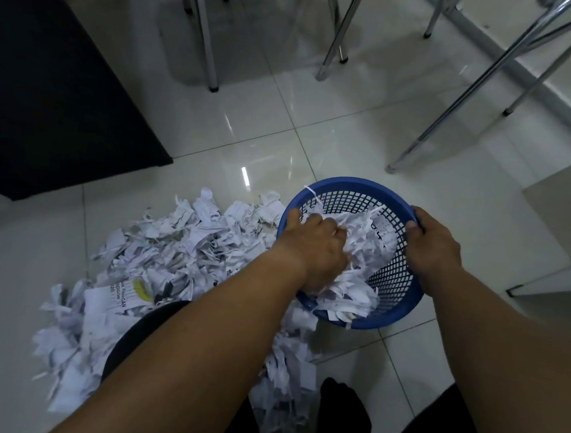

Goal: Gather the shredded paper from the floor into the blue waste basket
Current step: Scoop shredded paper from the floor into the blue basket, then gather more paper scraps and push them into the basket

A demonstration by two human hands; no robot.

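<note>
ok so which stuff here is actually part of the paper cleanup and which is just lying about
Part of the job:
- blue waste basket
- shredded paper on the floor
- left hand, pushing paper into the basket
- right hand, gripping the rim

Just there:
- metal chair legs
- black cabinet
- white box

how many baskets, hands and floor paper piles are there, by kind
blue waste basket: 1
hands: 2, the left hand in the paper inside the basket, the right hand on its rim
shredded paper pile on the floor: 1
total: 4

Single head view, looking steeply down, close over tiled floor (318, 117).
</note>
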